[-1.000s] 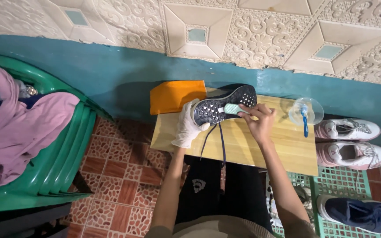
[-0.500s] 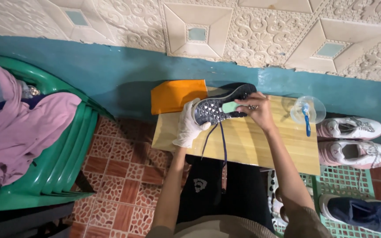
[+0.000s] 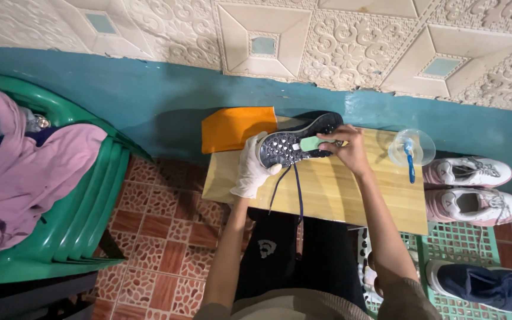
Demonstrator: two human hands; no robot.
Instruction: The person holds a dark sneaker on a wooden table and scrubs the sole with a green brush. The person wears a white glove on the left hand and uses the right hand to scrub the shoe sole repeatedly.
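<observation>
At the table's (image 3: pixel 327 195) back edge, a person holds a dark shoe (image 3: pixel 294 142) sole-up, its laces dangling over the wood toward the front edge. The gloved left hand (image 3: pixel 250 169) grips the shoe's left end, while the bare right hand (image 3: pixel 348 154) pinches a small pale-green scrubber (image 3: pixel 310 143) against the sole. Compared with a second ago, the right hand has slid up and back across the sole, and the shoe has tipped slightly toward the wall, which suggests scrubbing strokes under way rather than a finished pass (the sole's studs look unchanged in colour). An orange cloth (image 3: pixel 235 127) overhangs the back left corner. Near the back right corner sits a clear bowl (image 3: pixel 411 147) with a blue brush (image 3: pixel 409 160) standing in it; whether it holds liquid cannot be told. Right of the table lie two pink-and-white shoes (image 3: pixel 469 189), and a navy shoe (image 3: pixel 487 287) rests on a green crate (image 3: pixel 463 243). A stack of green chairs (image 3: pixel 84 201) at left carries pink clothing (image 3: pixel 25 178).
</observation>
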